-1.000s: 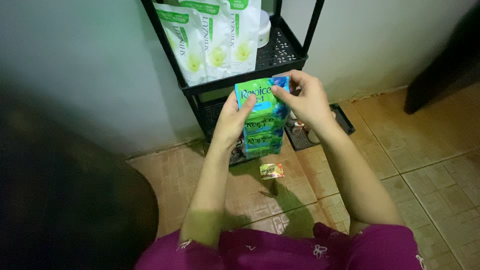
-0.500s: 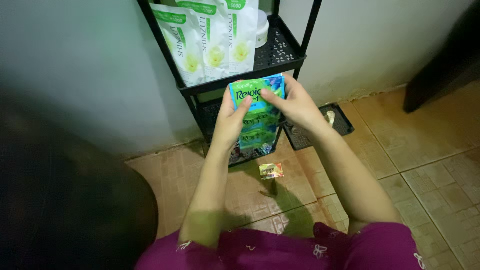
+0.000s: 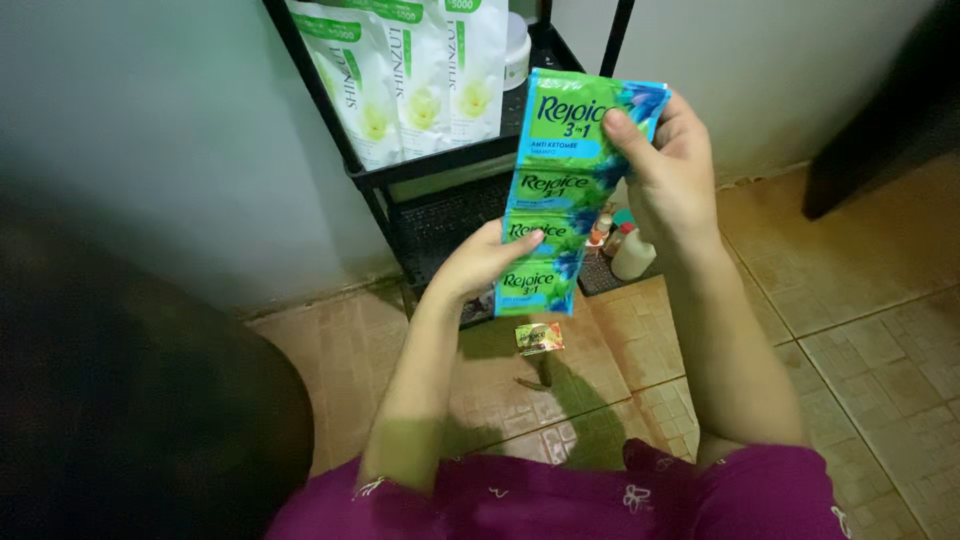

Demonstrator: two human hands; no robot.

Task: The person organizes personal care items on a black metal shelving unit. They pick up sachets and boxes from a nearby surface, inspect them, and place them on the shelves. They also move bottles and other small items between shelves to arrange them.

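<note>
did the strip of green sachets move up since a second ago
Yes. The strip of green sachets has risen: its top, held by the right hand, now overlaps the black rack's upper shelf instead of sitting below it. The left hand steadies it lower down.

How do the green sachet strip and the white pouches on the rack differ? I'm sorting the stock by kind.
The sachet strip is green and blue; the pouches are white with green tops and a pale flower. The strip is a joined chain of four small sachets; the pouches are larger, separate packs. The strip hangs between the right hand and left hand; the pouches stand side by side on the black rack. Both are soft, sealed packs.
</note>
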